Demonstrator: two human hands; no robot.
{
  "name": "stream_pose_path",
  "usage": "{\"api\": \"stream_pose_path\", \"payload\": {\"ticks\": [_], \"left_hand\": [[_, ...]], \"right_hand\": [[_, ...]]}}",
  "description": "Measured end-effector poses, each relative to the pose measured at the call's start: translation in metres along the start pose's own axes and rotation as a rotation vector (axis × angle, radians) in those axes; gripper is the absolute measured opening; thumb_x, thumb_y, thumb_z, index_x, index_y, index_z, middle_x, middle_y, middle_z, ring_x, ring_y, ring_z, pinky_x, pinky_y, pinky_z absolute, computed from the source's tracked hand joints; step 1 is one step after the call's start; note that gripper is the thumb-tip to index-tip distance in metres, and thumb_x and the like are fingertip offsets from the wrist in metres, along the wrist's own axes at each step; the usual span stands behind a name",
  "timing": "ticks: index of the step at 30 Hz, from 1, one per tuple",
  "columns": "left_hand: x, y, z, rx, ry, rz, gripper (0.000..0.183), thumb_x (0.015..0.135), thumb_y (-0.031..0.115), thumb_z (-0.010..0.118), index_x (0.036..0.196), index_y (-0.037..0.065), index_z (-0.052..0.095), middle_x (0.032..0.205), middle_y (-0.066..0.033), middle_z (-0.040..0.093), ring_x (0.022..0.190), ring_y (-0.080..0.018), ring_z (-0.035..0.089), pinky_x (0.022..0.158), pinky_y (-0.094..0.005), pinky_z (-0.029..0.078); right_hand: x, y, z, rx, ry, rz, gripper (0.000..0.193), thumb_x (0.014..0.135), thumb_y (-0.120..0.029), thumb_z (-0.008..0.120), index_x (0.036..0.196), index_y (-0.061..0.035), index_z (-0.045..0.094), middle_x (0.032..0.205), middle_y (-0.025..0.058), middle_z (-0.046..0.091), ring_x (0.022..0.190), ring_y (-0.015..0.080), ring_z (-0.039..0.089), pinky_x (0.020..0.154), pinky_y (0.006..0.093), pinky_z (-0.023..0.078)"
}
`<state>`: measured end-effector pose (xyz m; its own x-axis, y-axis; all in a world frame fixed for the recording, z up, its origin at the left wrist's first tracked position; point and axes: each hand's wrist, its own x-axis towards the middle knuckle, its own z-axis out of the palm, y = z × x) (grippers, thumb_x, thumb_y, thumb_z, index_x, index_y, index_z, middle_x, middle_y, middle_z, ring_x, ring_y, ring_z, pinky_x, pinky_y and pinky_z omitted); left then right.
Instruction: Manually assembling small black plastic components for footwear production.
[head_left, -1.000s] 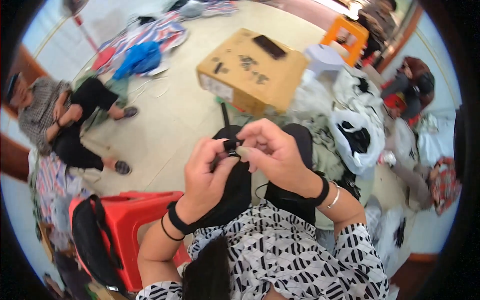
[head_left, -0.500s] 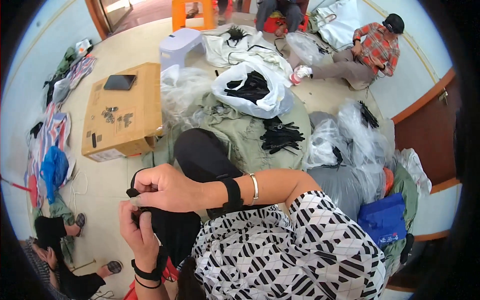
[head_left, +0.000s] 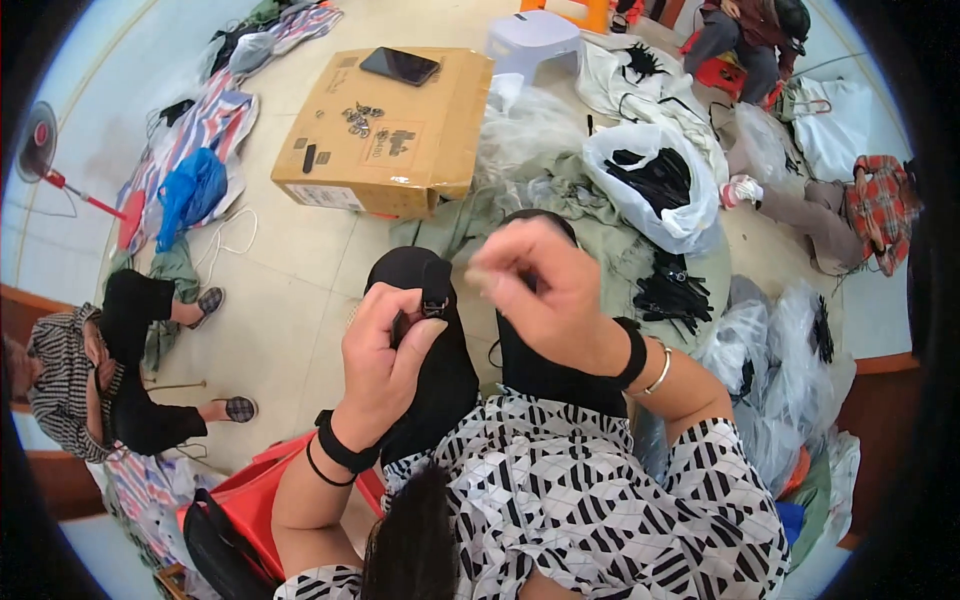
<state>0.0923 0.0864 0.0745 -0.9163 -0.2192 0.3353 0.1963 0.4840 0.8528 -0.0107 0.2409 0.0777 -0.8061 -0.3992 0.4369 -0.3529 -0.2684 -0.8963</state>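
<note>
Between the thumb and fingers of my left hand (head_left: 378,350) is a short black strap (head_left: 437,272) with a small metal buckle, held over my knee. My left hand is closed on it, and part of the strap is hidden in the grip. Just right of it, apart from the strap, my right hand (head_left: 545,295) hangs in the air with curled fingers, smeared by motion. Whether anything is in those fingers does not show. A pile of black straps (head_left: 672,298) lies beyond my right hand, beside a white plastic bag (head_left: 703,222) filled with more black pieces.
Ahead stands a cardboard box (head_left: 455,120) bearing a phone (head_left: 400,66), small metal rings (head_left: 362,120) and a black piece (head_left: 309,158). A pale plastic stool (head_left: 535,38) stands behind. Seated people (head_left: 70,380) are at left and far right. Clear plastic bags (head_left: 780,350) lie at right.
My right hand has come away from my left hand and the strap, which were together before. The buckle now shows. The view has turned, so the box and bags sit farther right.
</note>
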Motion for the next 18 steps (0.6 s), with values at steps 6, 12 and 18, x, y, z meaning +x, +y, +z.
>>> {"api": "stream_pose_path", "payload": {"ticks": [6, 12, 18], "left_hand": [[0.003, 0.001, -0.005, 0.087, -0.01, -0.017, 0.016, 0.077, 0.001, 0.065, 0.091, 0.0, 0.057, 0.075, -0.0054, 0.047, 0.065, -0.0151, 0.046, 0.059, -0.0264, 0.039], [-0.001, -0.012, -0.005, 0.225, -0.101, -0.003, 0.017, 0.075, 0.002, 0.067, 0.089, 0.001, 0.057, 0.073, -0.0099, 0.048, 0.063, -0.0227, 0.048, 0.057, -0.0301, 0.04], [0.009, -0.024, 0.002, 0.117, -0.095, -0.088, 0.014, 0.077, 0.001, 0.066, 0.088, 0.0, 0.057, 0.073, -0.0016, 0.047, 0.064, -0.0089, 0.043, 0.058, -0.0221, 0.036]], "right_hand": [[-0.005, 0.009, 0.008, -0.387, -0.344, -0.251, 0.016, 0.077, -0.001, 0.062, 0.093, -0.0041, 0.059, 0.079, 0.0119, 0.056, 0.066, 0.0295, 0.058, 0.055, 0.0339, 0.047], [-0.018, 0.027, 0.013, -0.376, -0.381, -0.229, 0.011, 0.078, 0.0, 0.06, 0.088, -0.0023, 0.057, 0.08, 0.0124, 0.055, 0.066, 0.0311, 0.057, 0.055, 0.0338, 0.048], [-0.001, 0.034, 0.004, 0.183, -0.418, 0.561, 0.007, 0.084, -0.005, 0.06, 0.085, 0.0017, 0.058, 0.075, 0.0047, 0.061, 0.062, 0.009, 0.061, 0.055, 0.0231, 0.051]]}}
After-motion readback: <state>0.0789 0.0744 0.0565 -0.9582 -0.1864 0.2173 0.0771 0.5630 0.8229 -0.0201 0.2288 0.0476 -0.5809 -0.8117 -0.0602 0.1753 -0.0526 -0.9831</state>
